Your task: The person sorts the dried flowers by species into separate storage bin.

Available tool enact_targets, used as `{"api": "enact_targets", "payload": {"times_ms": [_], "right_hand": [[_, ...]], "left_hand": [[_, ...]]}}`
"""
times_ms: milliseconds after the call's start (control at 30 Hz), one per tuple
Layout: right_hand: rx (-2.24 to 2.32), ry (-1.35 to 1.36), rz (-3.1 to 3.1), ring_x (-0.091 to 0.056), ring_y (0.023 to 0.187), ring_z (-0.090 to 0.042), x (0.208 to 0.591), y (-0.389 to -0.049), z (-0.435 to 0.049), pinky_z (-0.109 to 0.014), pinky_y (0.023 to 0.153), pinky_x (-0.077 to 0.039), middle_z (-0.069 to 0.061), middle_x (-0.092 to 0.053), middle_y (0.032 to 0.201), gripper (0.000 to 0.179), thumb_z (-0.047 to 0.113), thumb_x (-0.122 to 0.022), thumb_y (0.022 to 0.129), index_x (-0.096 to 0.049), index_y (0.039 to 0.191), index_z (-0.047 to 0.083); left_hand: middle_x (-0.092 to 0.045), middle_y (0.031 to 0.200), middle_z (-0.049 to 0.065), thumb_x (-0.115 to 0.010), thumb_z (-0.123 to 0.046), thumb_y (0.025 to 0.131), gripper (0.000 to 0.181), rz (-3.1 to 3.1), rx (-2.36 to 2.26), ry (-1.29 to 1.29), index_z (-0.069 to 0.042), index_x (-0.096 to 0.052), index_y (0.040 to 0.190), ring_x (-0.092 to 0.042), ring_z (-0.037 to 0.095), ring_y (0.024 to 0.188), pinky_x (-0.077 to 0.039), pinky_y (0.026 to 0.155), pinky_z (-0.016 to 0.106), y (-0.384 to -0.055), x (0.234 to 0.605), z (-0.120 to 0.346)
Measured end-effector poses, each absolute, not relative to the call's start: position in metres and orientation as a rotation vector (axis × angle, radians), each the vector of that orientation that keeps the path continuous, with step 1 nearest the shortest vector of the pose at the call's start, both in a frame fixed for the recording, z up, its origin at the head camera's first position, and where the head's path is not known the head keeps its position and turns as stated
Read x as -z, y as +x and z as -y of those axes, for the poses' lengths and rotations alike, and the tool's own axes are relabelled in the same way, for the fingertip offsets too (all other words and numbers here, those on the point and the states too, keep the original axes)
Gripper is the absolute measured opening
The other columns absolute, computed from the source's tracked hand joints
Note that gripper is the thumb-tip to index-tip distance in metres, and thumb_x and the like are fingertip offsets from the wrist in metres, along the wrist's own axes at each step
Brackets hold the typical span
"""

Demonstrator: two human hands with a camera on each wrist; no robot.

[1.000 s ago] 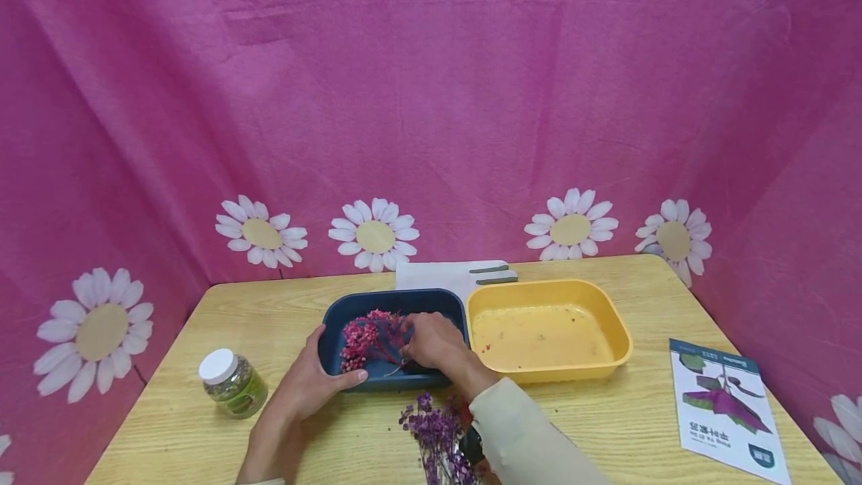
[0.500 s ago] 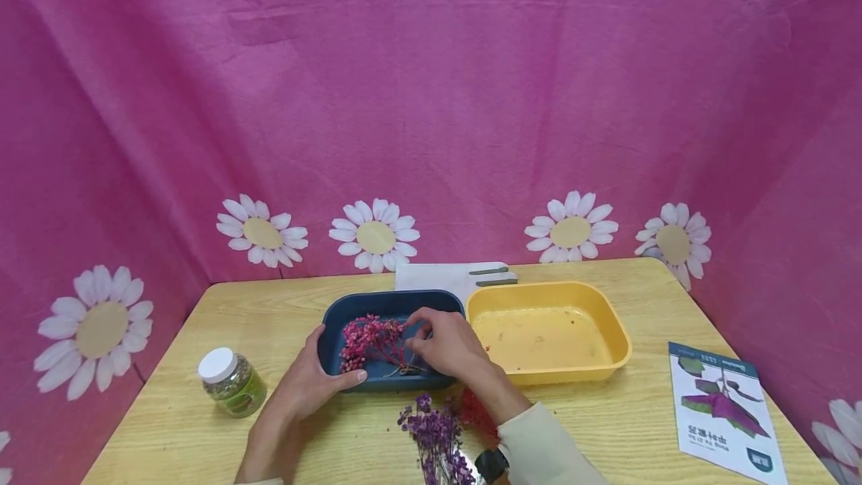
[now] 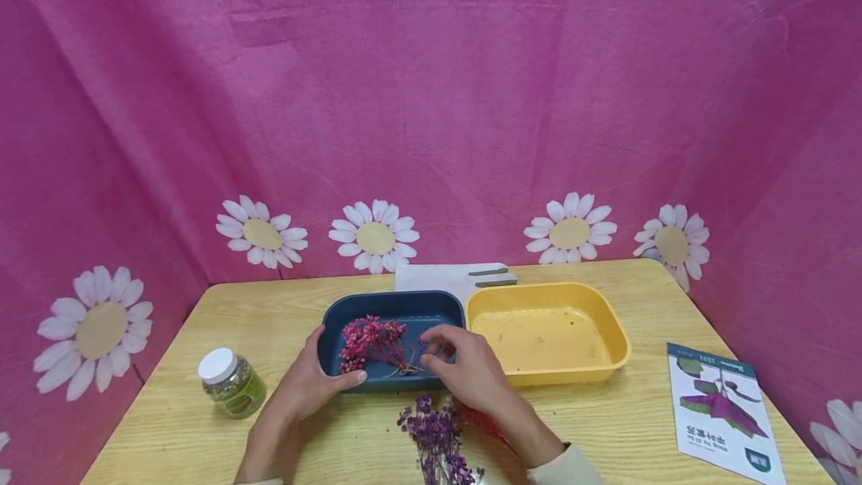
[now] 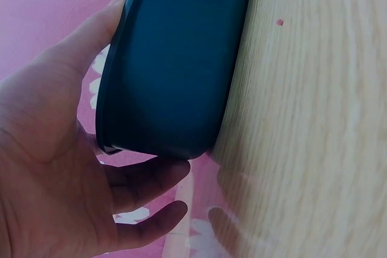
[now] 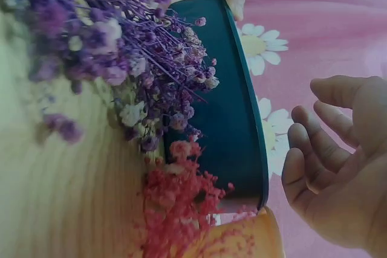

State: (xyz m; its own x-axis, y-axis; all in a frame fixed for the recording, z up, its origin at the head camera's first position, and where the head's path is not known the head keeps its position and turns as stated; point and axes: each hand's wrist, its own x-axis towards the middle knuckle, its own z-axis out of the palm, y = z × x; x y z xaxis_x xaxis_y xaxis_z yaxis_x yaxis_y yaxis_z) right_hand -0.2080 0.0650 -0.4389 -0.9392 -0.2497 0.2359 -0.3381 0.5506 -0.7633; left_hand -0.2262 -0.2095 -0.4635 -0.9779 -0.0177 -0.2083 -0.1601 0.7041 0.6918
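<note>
A bunch of pink dried flowers (image 3: 372, 337) lies in the left part of the dark blue tub (image 3: 420, 305). My left hand (image 3: 313, 376) holds that tub by its left end, thumb on the near rim and fingers around the outer side, as the left wrist view also shows. Over the tub's right end hovers my right hand (image 3: 468, 369), its fingers loosely bent and nothing in them. Purple dried flowers (image 3: 434, 432) lie on the table in front of the tub. Beside them, partly covered by my right forearm, are red dried flowers (image 5: 181, 203).
To the right of the tub stands a yellow tub (image 3: 548, 376) with small specks inside. A white-lidded jar (image 3: 233, 384) stands at the left; a printed seed packet (image 3: 723, 410) lies at the right. Behind the tubs is a flat white item (image 3: 431, 276) with two grey-green strips.
My right hand has come away from the pink flowers, fingers loosening, and moved right toward the tub's near right corner. The flowers stay in the blue tub. My left hand keeps its place.
</note>
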Motion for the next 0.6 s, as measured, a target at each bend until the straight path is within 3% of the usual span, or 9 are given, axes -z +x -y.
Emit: {"api": "enact_targets", "payload": {"times_ms": [600], "right_hand": [[-1.485, 0.488, 2.681, -0.057, 0.073, -0.002, 0.451, -0.174, -0.1, -0.021, 0.064, -0.049, 0.009, -0.064, 0.085, 0.02, 0.017, -0.07, 0.088, -0.067, 0.106, 0.023]], "left_hand": [[-0.025, 0.156, 0.027, -0.078, -0.061, 0.069, 0.123, -2.721, -1.134, -0.137, -0.01, -0.006, 0.154, -0.027, 0.049, 0.141, -0.027, 0.111, 0.064, -0.227, 0.465, 0.21]]}}
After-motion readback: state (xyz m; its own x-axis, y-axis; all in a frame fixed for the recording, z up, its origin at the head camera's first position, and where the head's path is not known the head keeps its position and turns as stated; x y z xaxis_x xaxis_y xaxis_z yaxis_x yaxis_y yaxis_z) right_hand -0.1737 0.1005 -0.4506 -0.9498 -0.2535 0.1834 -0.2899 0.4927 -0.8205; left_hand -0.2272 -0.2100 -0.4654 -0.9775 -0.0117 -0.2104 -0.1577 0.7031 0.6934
